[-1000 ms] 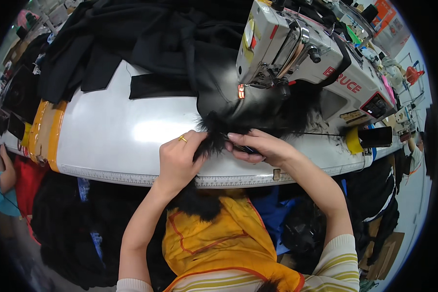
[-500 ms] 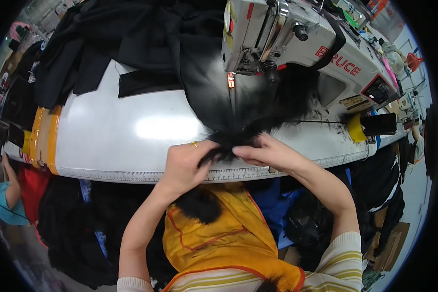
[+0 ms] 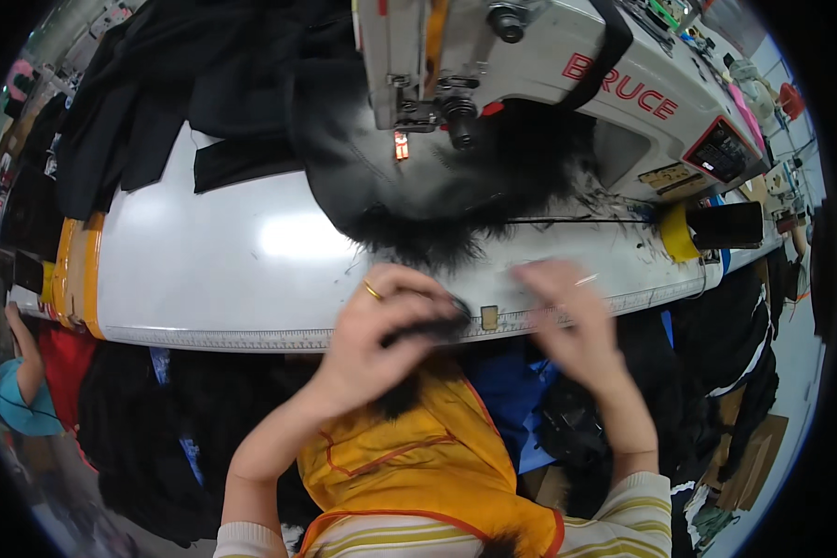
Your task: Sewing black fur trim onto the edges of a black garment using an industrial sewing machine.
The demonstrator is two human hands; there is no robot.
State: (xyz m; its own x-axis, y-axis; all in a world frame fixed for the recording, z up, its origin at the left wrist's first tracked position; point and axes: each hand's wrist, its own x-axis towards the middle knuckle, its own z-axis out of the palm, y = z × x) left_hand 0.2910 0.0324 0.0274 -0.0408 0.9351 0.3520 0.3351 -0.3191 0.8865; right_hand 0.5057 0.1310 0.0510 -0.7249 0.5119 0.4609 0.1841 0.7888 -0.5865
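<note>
My left hand (image 3: pixel 381 321), a ring on one finger, is closed round a small black piece (image 3: pixel 446 324) above the table's front edge; it looks furry, but blur hides its exact kind. My right hand (image 3: pixel 572 321) is smeared by motion, thumb and fingers apart, with nothing visible between them. Beyond both hands, a black leather-like piece with a furry edge (image 3: pixel 372 200) lies under the head of a white sewing machine (image 3: pixel 530 65). Its fur trim hangs toward me, apart from my hands. An orange-red presser foot (image 3: pixel 401 145) stands on the leather side.
Black garments (image 3: pixel 223 84) are heaped at the back left. A ruler strip (image 3: pixel 223 337) runs along the table's front edge. Yellow tape (image 3: pixel 679 232) and a dark phone-like slab (image 3: pixel 727 226) sit at the right. Another person's arm (image 3: pixel 26 349) shows at far left.
My hands have come away from the fur edge and apart, the right moving rightward. The left has drawn nearer me with the small black piece. The view has shifted, with the machine appearing further left.
</note>
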